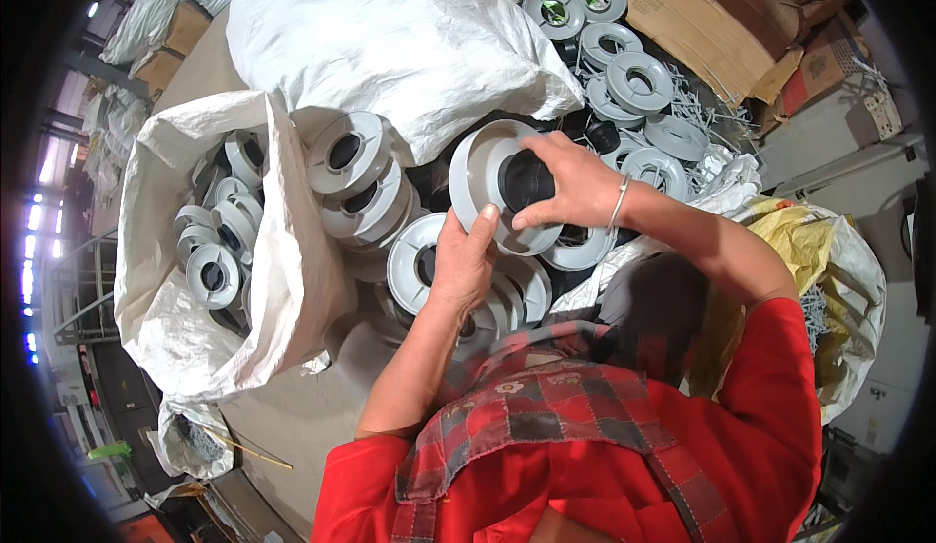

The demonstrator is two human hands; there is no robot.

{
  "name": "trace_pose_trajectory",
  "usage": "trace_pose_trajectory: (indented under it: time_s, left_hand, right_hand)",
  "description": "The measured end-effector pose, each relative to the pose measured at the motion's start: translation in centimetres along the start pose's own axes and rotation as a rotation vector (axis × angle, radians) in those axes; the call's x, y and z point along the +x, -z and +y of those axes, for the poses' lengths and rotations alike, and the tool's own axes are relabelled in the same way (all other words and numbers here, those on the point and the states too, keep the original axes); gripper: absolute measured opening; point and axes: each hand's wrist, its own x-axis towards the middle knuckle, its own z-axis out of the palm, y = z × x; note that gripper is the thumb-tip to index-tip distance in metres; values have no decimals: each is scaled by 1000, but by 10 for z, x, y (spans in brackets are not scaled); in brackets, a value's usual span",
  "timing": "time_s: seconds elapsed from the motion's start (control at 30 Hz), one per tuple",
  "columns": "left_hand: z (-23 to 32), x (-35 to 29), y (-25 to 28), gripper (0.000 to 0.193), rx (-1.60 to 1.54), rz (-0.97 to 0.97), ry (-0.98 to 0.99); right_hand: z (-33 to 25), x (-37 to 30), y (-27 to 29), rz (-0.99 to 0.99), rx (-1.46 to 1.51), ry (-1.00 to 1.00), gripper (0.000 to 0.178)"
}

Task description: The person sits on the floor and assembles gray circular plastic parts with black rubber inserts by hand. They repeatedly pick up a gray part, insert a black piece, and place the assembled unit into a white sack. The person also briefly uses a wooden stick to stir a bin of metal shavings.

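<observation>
In front of me I hold a grey round plastic piece (475, 168) with a raised rim, tilted up on its side. My left hand (464, 262) grips its lower left edge, the thumb resting on the rim. Fingers and thumb of my right hand (577, 184) close around a black round centre piece (525, 182) inside it. Whether the black piece is fixed to the grey one cannot be made out. Just below, more grey plastic pieces of the same kind (414, 262) lie stacked, and another stack (348, 153) stands to the left.
An open white woven sack (156, 280) at the left contains several such pieces. A full white sack (390, 41) lies at the far side. More grey discs (639, 83) and thin grey sticks (717, 119) are heaped at right, beside cardboard (697, 21). A yellow-and-white sack (799, 241) stands near my right elbow.
</observation>
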Motion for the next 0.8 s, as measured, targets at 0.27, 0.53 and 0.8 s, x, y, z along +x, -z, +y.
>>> trace_pose_trajectory:
  time_s: [0.27,0.53,0.8]
  left_hand:
    - [34,-24,19,43,10,-170,206]
    - [27,-34,7,46,-44,-176,105]
    - [28,-59,34,66,954,12,-450]
  right_hand:
    - [-22,-21,8,-129,-263,572,77]
    - [-19,-27,-5,3,-32,394,65]
    - [52,4,-2,-293,337,-228,82]
